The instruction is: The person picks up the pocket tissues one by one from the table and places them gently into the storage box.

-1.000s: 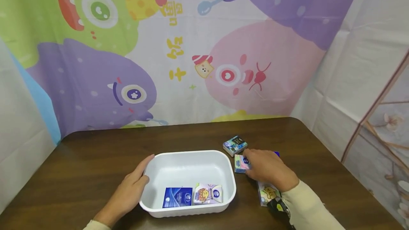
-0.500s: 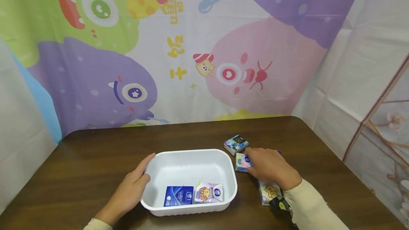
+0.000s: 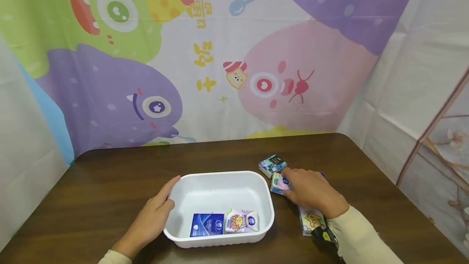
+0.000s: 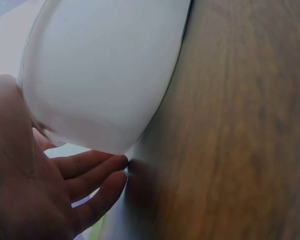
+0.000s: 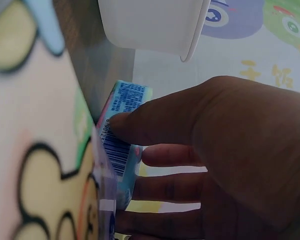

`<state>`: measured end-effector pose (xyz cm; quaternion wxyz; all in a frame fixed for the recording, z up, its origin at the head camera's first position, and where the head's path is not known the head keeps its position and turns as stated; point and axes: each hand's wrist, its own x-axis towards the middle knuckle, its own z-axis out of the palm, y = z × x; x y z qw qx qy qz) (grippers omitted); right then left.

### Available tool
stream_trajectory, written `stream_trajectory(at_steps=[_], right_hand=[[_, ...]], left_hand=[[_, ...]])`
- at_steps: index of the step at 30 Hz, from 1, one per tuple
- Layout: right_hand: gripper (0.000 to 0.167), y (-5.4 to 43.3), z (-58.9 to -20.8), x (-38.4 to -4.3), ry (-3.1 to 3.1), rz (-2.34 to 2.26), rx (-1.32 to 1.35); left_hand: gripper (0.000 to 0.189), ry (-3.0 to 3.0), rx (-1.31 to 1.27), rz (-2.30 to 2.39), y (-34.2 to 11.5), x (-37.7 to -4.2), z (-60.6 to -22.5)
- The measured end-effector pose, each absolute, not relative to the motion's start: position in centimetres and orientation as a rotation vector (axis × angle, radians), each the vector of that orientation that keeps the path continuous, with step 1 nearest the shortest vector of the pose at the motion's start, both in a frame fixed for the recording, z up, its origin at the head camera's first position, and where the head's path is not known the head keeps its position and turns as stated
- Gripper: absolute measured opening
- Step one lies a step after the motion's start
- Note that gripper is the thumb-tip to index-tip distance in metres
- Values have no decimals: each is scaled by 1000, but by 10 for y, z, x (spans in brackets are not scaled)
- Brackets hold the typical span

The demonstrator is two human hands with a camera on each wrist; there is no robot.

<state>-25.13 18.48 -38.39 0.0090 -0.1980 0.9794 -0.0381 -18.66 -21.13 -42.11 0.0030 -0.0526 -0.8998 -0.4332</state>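
Observation:
A white plastic tub (image 3: 220, 177) stands on the table. My left hand (image 3: 152, 215) holds its left end, thumb at the rim and fingers along the outside; the left wrist view shows the fingertips near the tub's lower edge. Inside the tub lie a blue tissue pack (image 3: 207, 225) and a cartoon-printed tissue pack (image 3: 242, 221). Right of the tub, my right hand (image 3: 315, 192) pinches a pastel tissue pack (image 3: 279, 183). In the right wrist view the thumb presses the barcode side of this pastel pack (image 5: 122, 120), with the fingers on its opposite side.
A blue-green tissue pack (image 3: 272, 165) lies just behind the held one. Another cartoon pack (image 3: 311, 220) is partly under the right wrist, where a black strap (image 3: 324, 235) shows. A blue corner peeks out behind the right hand. A printed curtain (image 3: 209, 125) hangs behind the table (image 3: 121, 178).
Both hands keep their places and holds. The pastel pack looks slightly more tilted beneath the right fingers. The whole view has shifted a little.

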Motion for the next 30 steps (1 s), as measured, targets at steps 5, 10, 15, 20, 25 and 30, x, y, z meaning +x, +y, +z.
stream_trajectory(at_steps=[5, 10, 15, 20, 25, 30], right_hand=[[50, 185, -382, -253, 3052, -128, -604], [50, 186, -380, -252, 3062, -136, -598], [51, 186, -380, -250, 3064, -157, -598], [51, 184, -380, -249, 3078, -169, -610], [50, 184, -379, -250, 3088, -164, -608], [49, 184, -380, -249, 3085, -174, -604]], left_hand=[[59, -2813, -161, -1356, -211, -187, -422], [59, -2806, -171, -1348, -210, -187, -421], [59, -2818, -165, -1335, -210, -186, -421], [59, -2812, -169, -1321, -211, -186, -420], [59, -2812, -178, -1303, -211, -186, -419], [58, -2811, -175, -1315, -211, -186, -421]])
